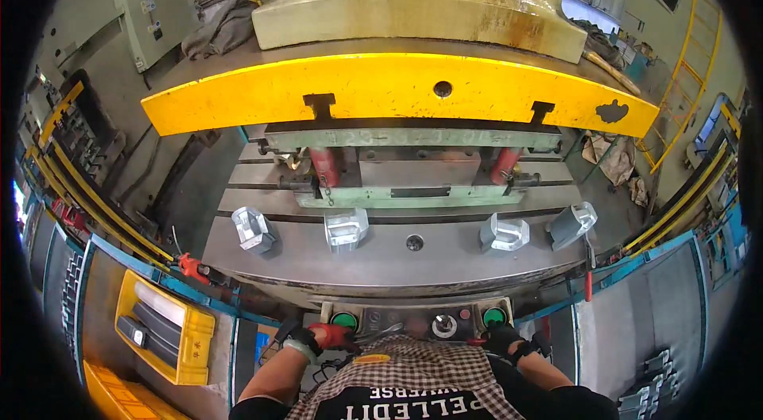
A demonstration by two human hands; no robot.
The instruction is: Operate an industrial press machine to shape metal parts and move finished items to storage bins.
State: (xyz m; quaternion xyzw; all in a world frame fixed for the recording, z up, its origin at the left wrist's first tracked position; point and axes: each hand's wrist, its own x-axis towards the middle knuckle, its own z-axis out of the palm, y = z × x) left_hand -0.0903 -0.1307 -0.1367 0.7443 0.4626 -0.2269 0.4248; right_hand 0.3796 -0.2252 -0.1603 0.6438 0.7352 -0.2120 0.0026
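Observation:
My left hand [334, 336], in a red glove with a dark wrist cover, lies at the left end of a control panel [397, 317], just below a green push button [344, 320]. Its partly visible fingers look stretched out, with nothing seen in them. At the panel's other end, my right hand [502, 337] in a dark glove is right by a second green button [494, 316]; its fingers blend into the dark clothing. Beyond the panel, several silver angular metal blocks [346, 229] stand spaced apart on the grey press bed [413, 261].
A yellow press ram [397, 90] spans above a green die set [409, 196] with red posts [506, 166]. On the left sits a yellow crate [203, 344] holding dark and white parts. Dark metal parts [656, 384] lie at lower right. A red-handled tool [588, 285] hangs by the bed's right edge.

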